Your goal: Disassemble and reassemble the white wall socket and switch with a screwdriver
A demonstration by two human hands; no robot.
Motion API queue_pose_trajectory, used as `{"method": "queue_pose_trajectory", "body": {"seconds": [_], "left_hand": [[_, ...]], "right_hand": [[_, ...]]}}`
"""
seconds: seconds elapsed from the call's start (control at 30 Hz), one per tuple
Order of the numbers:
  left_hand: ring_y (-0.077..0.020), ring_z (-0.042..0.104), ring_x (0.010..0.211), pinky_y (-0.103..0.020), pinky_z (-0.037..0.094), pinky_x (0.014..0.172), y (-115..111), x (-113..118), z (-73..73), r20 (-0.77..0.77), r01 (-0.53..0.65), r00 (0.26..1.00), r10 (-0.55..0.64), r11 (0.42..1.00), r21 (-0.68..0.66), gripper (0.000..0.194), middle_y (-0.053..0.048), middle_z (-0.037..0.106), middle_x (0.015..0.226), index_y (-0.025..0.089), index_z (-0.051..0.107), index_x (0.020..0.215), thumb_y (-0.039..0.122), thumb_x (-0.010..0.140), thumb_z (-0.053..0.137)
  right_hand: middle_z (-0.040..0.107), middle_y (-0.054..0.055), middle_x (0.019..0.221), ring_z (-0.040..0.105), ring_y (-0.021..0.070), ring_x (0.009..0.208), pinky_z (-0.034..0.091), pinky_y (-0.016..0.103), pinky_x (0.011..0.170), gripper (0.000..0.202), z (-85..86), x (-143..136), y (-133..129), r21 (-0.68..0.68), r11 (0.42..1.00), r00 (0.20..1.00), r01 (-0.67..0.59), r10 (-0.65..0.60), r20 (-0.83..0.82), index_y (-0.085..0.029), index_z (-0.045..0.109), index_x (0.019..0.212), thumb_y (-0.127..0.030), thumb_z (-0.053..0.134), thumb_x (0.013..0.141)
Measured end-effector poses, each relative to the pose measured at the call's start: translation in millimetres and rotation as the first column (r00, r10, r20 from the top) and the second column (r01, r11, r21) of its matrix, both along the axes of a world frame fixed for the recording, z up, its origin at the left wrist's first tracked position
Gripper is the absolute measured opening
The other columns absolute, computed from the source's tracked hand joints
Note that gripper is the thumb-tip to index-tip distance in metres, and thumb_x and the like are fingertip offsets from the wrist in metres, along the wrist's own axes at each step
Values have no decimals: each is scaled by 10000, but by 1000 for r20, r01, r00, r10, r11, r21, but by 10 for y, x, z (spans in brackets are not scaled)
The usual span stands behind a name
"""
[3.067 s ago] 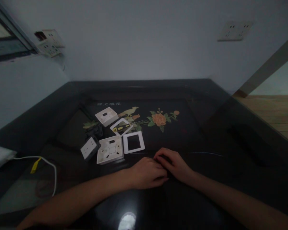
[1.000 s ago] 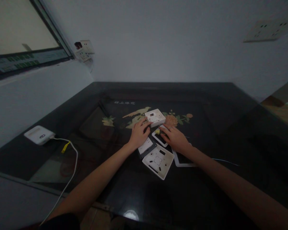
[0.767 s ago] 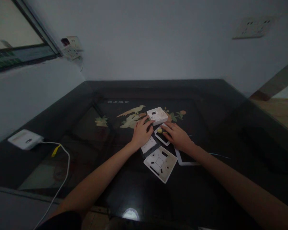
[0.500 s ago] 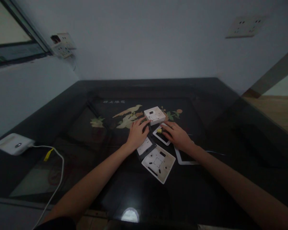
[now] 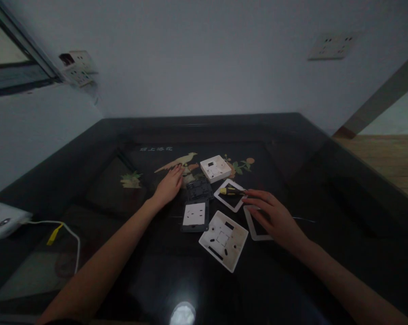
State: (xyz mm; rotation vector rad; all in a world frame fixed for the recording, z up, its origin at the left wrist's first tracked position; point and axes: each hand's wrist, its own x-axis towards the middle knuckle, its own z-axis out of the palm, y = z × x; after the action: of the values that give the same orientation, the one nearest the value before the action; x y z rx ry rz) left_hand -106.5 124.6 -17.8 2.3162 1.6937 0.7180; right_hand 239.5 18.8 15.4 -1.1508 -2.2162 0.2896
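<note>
My left hand (image 5: 170, 184) lies flat on the dark tabletop over a bird picture, fingers stretched and holding nothing. Just right of it is a black socket insert (image 5: 199, 189), and nearer me a socket panel (image 5: 194, 214) with a white face. My right hand (image 5: 274, 219) hovers with spread fingers by a small yellow-and-black screwdriver (image 5: 228, 191), which lies across a white square frame (image 5: 220, 201). Its fingertips are close to the screwdriver's far end; contact is unclear. A second white frame (image 5: 253, 231) sits partly under that hand.
One white back box (image 5: 216, 169) stands behind the frames; another white back box (image 5: 224, 241) lies nearer me. At the left is a white device (image 5: 7, 221) with a cable and yellow tag (image 5: 54, 234). Wall sockets (image 5: 332, 46) are on the wall behind the table.
My left hand has moved left off the dark parts, leaving the insert and socket panel in view. My right hand has drawn back rightward from the screwdriver. The view has shifted slightly.
</note>
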Motion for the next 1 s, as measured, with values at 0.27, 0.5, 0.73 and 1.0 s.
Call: {"method": "queue_pose_trajectory", "body": {"seconds": [0.27,0.5,0.73,1.0], "left_hand": [[-240,442,1406,-462,342,1178,-317,144,31,58,41,998,-31,983,-180,484,-108,485,1508,181,393,1476,315,1037,241],[-264,348,1462,-502,244,1211,-291,336,57,87,117,991,-99,966,-232,564,-133,411,1556,143,358,1491,420,1004,294],[-267,344,1460,-503,261,1202,-268,409,163,145,194,975,-171,968,-158,556,-155,383,1567,135,349,1473,398,983,350],[-243,549,1260,-440,406,1119,-922,237,517,181,266,953,-243,957,-117,356,-95,603,1327,213,561,1289,373,992,448]], "right_hand": [[685,107,1183,651,241,1115,566,437,940,238,124,5,-169,-29,999,997,14,-16,-71,-232,699,1097,-262,498,973],[709,105,1106,679,209,1019,592,382,874,229,116,8,-170,-32,999,998,-19,17,-61,-200,699,1083,-209,504,964],[712,105,1102,676,221,1025,590,411,880,228,110,5,-184,-42,999,997,-13,10,-70,-203,700,1085,-207,511,958],[708,91,1037,695,207,940,602,364,803,218,162,-53,-323,-179,984,1000,-21,17,-26,-219,702,1092,-220,548,938]]}}
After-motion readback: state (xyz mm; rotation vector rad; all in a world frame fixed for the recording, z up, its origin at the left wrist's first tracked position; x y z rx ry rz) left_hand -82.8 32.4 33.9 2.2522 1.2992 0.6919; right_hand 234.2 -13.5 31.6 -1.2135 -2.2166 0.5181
